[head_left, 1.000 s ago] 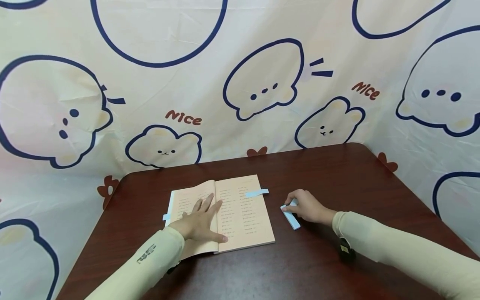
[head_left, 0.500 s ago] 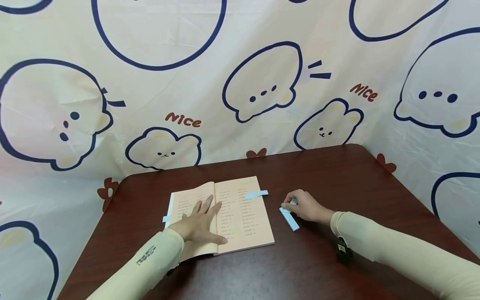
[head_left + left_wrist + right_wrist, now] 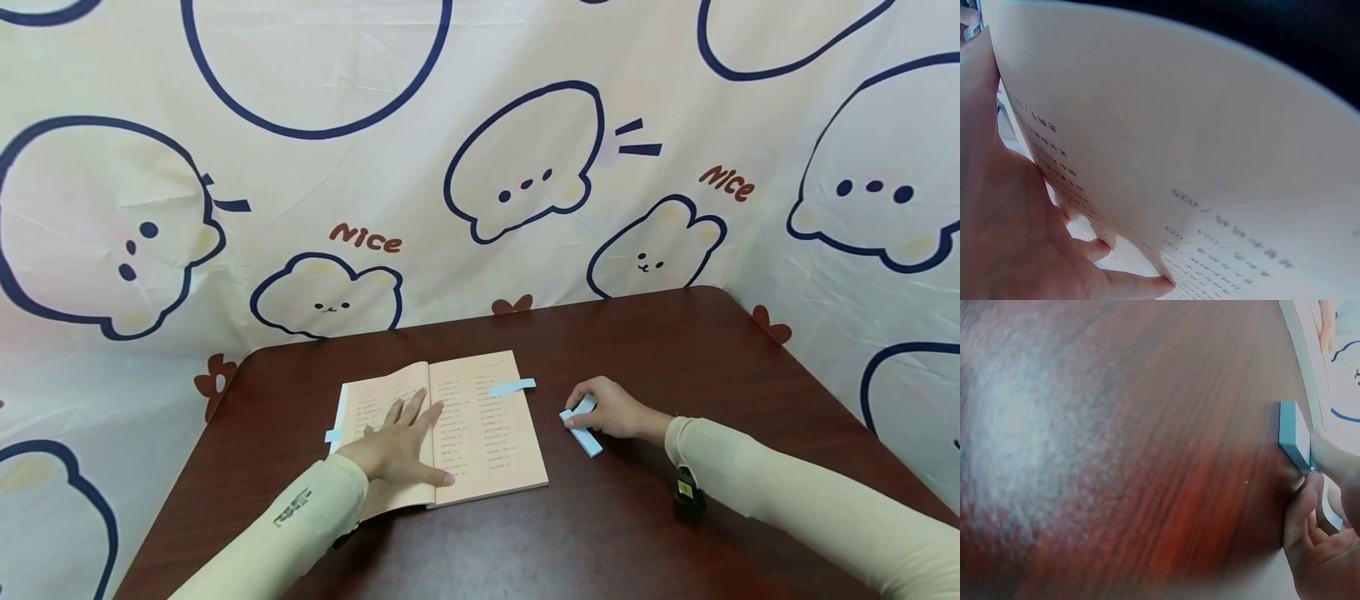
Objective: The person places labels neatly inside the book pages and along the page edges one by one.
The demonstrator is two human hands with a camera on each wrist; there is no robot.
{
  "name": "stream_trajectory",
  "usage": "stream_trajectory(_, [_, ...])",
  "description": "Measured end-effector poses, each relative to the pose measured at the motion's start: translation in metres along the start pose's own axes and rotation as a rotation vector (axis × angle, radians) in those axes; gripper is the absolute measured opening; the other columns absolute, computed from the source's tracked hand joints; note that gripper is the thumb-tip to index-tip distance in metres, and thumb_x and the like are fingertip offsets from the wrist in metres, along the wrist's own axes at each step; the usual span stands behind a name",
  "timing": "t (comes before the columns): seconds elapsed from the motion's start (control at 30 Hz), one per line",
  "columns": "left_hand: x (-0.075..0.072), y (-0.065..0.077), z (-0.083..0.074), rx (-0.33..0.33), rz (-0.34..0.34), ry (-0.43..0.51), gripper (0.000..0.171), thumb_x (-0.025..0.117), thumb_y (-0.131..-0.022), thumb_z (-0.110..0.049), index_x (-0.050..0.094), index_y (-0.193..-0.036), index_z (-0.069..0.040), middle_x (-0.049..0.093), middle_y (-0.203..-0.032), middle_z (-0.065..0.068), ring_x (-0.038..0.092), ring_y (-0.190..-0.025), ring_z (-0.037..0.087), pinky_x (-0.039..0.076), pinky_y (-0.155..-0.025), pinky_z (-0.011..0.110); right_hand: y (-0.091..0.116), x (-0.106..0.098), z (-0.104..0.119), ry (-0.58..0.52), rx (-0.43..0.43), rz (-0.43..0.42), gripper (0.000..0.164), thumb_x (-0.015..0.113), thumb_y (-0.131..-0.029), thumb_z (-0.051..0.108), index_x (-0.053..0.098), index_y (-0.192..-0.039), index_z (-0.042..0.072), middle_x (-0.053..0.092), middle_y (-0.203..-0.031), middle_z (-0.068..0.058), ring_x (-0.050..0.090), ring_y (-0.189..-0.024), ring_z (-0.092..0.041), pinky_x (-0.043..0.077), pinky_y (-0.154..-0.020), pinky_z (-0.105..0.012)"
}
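An open book (image 3: 491,442) with printed pages lies on the table. My left hand (image 3: 401,450) rests on it with fingers spread across the centre fold; in the left wrist view the fingertips (image 3: 1163,284) touch the page. Right of the book lies a narrow pad of light blue sticky notes (image 3: 587,444). My right hand (image 3: 618,408) is at the pad's far end, its thumb and fingers pinching a blue sticky note strip (image 3: 585,405) that angles away from the pad. In the right wrist view the pad (image 3: 1287,425) stands beside the thumb, and the strip (image 3: 1330,515) curls among the fingers.
One blue sticky note (image 3: 513,387) sticks out past the book's right edge and another blue tab (image 3: 332,436) past its left edge. The dark brown table (image 3: 480,550) ends at a patterned cloth backdrop (image 3: 420,192) behind and at the sides.
The strip in my right fingers now shows more, crossing the pad's far end at an angle. My right hand has shifted only slightly; the left hand and book stay in place.
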State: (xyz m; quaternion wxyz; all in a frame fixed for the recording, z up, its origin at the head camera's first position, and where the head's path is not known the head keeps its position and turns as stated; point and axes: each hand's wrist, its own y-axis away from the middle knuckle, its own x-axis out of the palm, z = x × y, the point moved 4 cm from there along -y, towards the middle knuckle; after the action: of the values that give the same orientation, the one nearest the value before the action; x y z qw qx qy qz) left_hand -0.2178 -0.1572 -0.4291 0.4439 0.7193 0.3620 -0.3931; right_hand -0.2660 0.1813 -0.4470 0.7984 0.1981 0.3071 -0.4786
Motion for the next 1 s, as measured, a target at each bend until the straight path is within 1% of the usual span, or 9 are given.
stream_trajectory(0.23, [0.0004,-0.0003,0.0005,-0.003,0.005,0.001,0.122,0.075,-0.073,-0.073,0.012,-0.164,-0.021,-0.006,-0.172,0.013,0.005,-0.155,0.051,0.017,-0.102,0.088,-0.0005,0.0021,-0.0011,-0.046,-0.008,-0.001,0.012,0.075,-0.091,0.012,0.072,-0.092,0.001,0.067,-0.084,-0.01,0.055,-0.06,-0.01,0.05,-0.054,-0.025])
stream_trajectory(0.47, [0.0018,-0.0001,0.0001,-0.004,0.004,0.002,0.123,0.076,-0.072,-0.073,0.013,-0.164,-0.021,-0.004,-0.172,0.013,0.006,-0.155,0.052,0.018,-0.102,0.088,0.0016,0.0017,0.0006,-0.025,-0.012,-0.015,0.008,0.069,-0.095,0.008,0.073,-0.091,0.003,0.068,-0.088,-0.011,0.053,-0.056,-0.011,0.048,-0.052,-0.025])
stream_trajectory(0.57, [0.0021,0.0001,0.0,-0.009,0.005,0.007,0.123,0.076,-0.072,-0.073,0.013,-0.164,-0.021,-0.004,-0.172,0.013,0.006,-0.155,0.051,0.018,-0.102,0.088,0.0022,0.0007,-0.0004,-0.019,-0.007,-0.022,0.01,0.066,-0.097,0.007,0.073,-0.089,0.004,0.066,-0.079,-0.008,0.052,-0.054,-0.011,0.046,-0.05,-0.025])
stream_trajectory(0.63, [0.0019,0.0002,-0.0003,-0.009,0.003,0.007,0.123,0.076,-0.072,-0.073,0.013,-0.164,-0.021,-0.004,-0.172,0.013,0.006,-0.155,0.051,0.018,-0.103,0.088,0.0026,0.0002,-0.0009,-0.016,-0.007,-0.029,0.012,0.065,-0.098,0.007,0.072,-0.089,0.004,0.063,-0.071,-0.007,0.052,-0.052,-0.01,0.045,-0.048,-0.025])
stream_trajectory(0.73, [0.0012,-0.0002,-0.0011,-0.008,-0.001,0.007,0.123,0.076,-0.072,-0.073,0.013,-0.164,-0.021,-0.003,-0.172,0.013,0.006,-0.155,0.052,0.017,-0.102,0.088,0.0029,-0.0001,-0.0009,-0.009,-0.002,-0.051,0.014,0.061,-0.1,0.007,0.073,-0.093,0.003,0.061,-0.062,-0.008,0.05,-0.049,-0.009,0.043,-0.047,-0.025])
stream_trajectory(0.8, [0.0008,-0.0004,-0.0013,-0.007,-0.004,0.005,0.123,0.077,-0.072,-0.073,0.014,-0.164,-0.021,-0.003,-0.172,0.013,0.006,-0.155,0.052,0.017,-0.102,0.088,0.003,-0.0001,0.0,0.02,0.002,-0.076,0.016,0.059,-0.1,0.007,0.074,-0.097,0.003,0.067,-0.07,-0.009,0.044,-0.048,-0.008,0.043,-0.05,-0.025])
stream_trajectory(0.87, [0.0006,-0.0009,-0.0012,-0.007,-0.005,0.003,0.123,0.076,-0.072,-0.073,0.014,-0.164,-0.021,-0.003,-0.172,0.013,0.006,-0.155,0.052,0.017,-0.102,0.088,0.0027,0.0009,0.0016,0.061,0.003,-0.098,0.017,0.059,-0.1,0.008,0.075,-0.1,0.005,0.073,-0.083,-0.009,0.046,-0.056,-0.007,0.045,-0.058,-0.025])
stream_trajectory(0.97, [0.0007,-0.0017,-0.0003,-0.008,-0.004,0.003,0.123,0.076,-0.072,-0.073,0.014,-0.164,-0.021,-0.003,-0.172,0.013,0.006,-0.155,0.051,0.017,-0.103,0.088,0.0019,0.0035,0.004,0.123,0.004,-0.119,0.015,0.061,-0.099,0.012,0.075,-0.099,0.008,0.074,-0.1,-0.007,0.049,-0.067,-0.008,0.046,-0.066,-0.026])
stream_trajectory(1.0, [0.0006,-0.002,-0.0001,-0.01,-0.002,0.002,0.122,0.075,-0.072,-0.073,0.014,-0.164,-0.022,-0.003,-0.173,0.013,0.005,-0.155,0.051,0.017,-0.103,0.088,0.0016,0.0046,0.0044,0.133,0.005,-0.118,0.013,0.063,-0.099,0.014,0.075,-0.099,0.008,0.074,-0.1,-0.007,0.052,-0.07,-0.009,0.047,-0.066,-0.026])
